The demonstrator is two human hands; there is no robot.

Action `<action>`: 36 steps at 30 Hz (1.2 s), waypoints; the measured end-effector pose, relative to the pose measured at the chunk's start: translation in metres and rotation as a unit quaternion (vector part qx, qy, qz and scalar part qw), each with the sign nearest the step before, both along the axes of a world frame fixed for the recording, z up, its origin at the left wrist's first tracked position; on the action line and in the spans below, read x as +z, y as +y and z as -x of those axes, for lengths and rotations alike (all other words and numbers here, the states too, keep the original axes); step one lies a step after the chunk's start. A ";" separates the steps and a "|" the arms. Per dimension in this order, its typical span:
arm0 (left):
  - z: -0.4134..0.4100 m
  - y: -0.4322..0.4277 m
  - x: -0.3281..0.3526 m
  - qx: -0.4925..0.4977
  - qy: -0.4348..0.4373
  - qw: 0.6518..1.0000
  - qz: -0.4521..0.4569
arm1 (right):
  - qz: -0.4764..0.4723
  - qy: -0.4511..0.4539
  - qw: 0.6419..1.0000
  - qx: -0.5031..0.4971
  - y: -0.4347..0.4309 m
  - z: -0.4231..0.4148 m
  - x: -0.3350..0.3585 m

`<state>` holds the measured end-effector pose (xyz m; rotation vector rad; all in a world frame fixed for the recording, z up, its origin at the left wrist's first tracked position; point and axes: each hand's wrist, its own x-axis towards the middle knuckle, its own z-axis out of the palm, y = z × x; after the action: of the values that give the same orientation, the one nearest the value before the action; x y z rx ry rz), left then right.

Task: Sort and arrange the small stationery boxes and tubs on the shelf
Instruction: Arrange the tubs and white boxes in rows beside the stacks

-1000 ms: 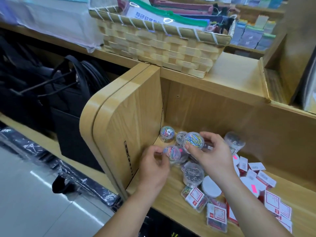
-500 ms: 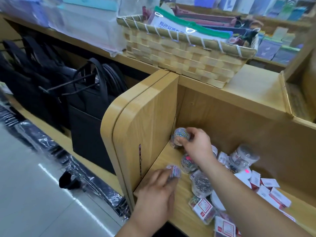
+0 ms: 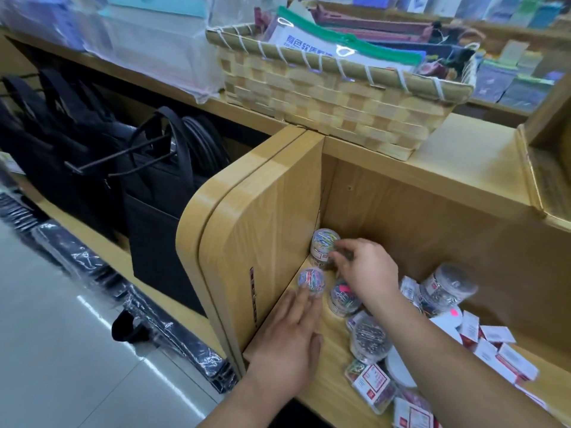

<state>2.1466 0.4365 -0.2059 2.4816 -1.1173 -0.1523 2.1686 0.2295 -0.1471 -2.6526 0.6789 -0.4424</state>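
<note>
On the wooden shelf [image 3: 327, 362], two clear tubs of coloured paper clips [image 3: 324, 242] stand stacked in the back left corner. My right hand [image 3: 369, 273] reaches there, its curled fingertips pinching the side of the stack. My left hand [image 3: 290, 332] lies flat with straight fingers, whose tips touch another coloured-clip tub [image 3: 311, 281] beside the side panel. A third such tub [image 3: 343, 296] stands under my right palm. A tub of silver clips [image 3: 369, 338] sits nearer me, and another clear tub [image 3: 448, 285] lies on its side further right.
Several small red-and-white boxes [image 3: 494, 347] and a white lid [image 3: 398, 366] lie scattered at the right. The curved wooden side panel [image 3: 262, 242] closes the shelf's left end. A woven basket [image 3: 324, 97] sits on the top board. Black bags [image 3: 148, 180] hang to the left.
My right hand carried a tub to the back corner and set it on another. My left hand slid its tub deeper along the side panel and straightened its fingers.
</note>
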 end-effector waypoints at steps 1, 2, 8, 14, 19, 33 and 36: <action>-0.005 -0.004 0.003 -0.005 0.016 1.000 -0.002 | -0.001 -0.002 1.000 -0.004 -0.001 -0.003 0.001; -0.009 -0.008 0.006 -0.007 0.023 1.000 -0.004 | 0.000 -0.004 1.000 -0.006 -0.001 -0.004 0.002; -0.024 -0.022 0.002 0.018 0.027 0.999 -0.015 | -0.031 -0.053 0.998 0.018 -0.003 0.028 0.010; -0.023 -0.023 0.005 0.009 0.006 0.998 0.054 | -0.092 -0.095 0.991 -0.009 -0.010 0.096 0.020; -0.019 -0.052 0.017 -0.017 0.034 0.996 0.079 | -0.123 -0.076 0.989 -0.001 -0.007 0.120 0.015; -0.012 -0.014 0.016 0.127 0.061 0.952 0.271 | -0.138 0.022 0.985 0.097 0.014 0.078 0.025; -0.020 -0.024 0.031 0.144 0.052 0.947 0.281 | -0.285 0.000 0.953 0.100 0.029 0.058 0.031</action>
<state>2.1664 0.4126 -0.1753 2.0573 -0.6257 0.1073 2.1110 0.2585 -0.1163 -2.1386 0.4427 -0.1548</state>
